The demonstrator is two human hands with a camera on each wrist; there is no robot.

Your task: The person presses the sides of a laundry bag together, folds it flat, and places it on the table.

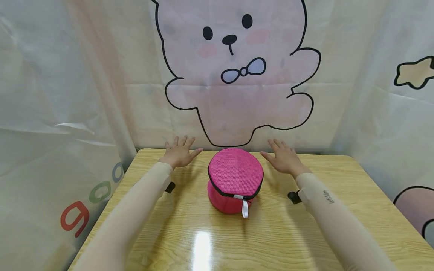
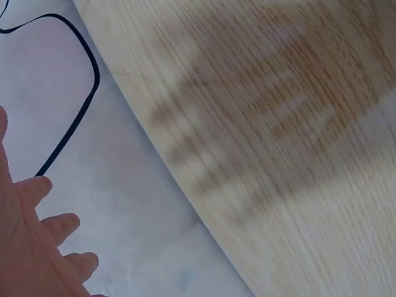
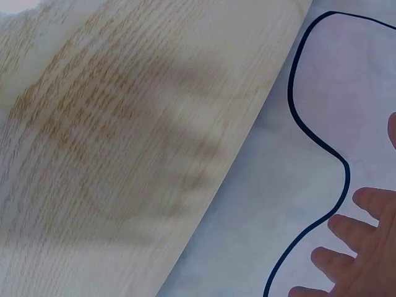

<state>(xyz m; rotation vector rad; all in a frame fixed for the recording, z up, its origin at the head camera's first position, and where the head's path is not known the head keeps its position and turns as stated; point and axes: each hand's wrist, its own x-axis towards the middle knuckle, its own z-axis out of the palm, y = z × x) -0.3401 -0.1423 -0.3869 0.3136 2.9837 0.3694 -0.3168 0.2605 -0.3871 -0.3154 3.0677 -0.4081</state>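
A round pink mesh bag [image 1: 235,171] with black trim and a white zipper pull [image 1: 245,209] stands on the wooden table, its lid side facing up. To its left, my left hand [image 1: 178,154] hovers above the table with fingers spread and holds nothing. On the other side, my right hand [image 1: 284,158] is likewise spread and apart from the bag. In the left wrist view the left hand [image 2: 37,241] shows at the lower left, its shadow on the wood. The right hand [image 3: 365,241] appears at the lower right of the right wrist view.
The wooden table [image 1: 162,241] ends at a back edge against a pale curtain [image 1: 142,94] printed with a cartoon bear. Curtains also hang along the left and right sides. A bright light reflection lies on the table's front part.
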